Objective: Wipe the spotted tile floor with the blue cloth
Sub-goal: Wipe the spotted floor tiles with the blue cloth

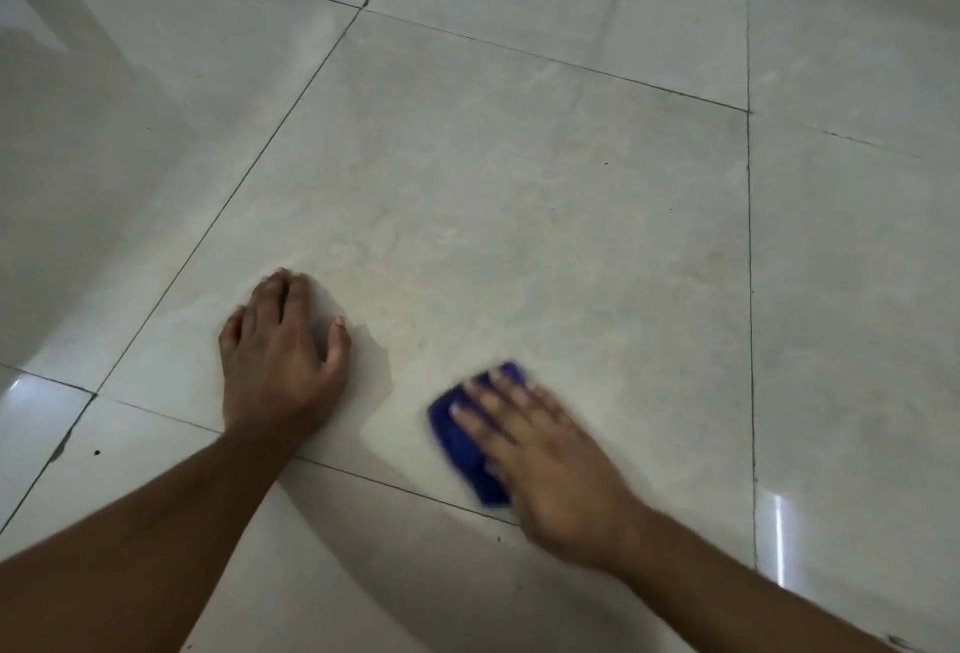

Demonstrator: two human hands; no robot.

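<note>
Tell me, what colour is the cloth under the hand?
The cloth is deep blue, seen in the head view.

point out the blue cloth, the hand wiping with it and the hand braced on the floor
blue cloth (457, 436), head view, on the bare blue part left of the fingers
right hand (545, 465), head view, on the back of the hand, pressed flat on the cloth
left hand (280, 361), head view, on the back of the hand, resting on the tile
</note>
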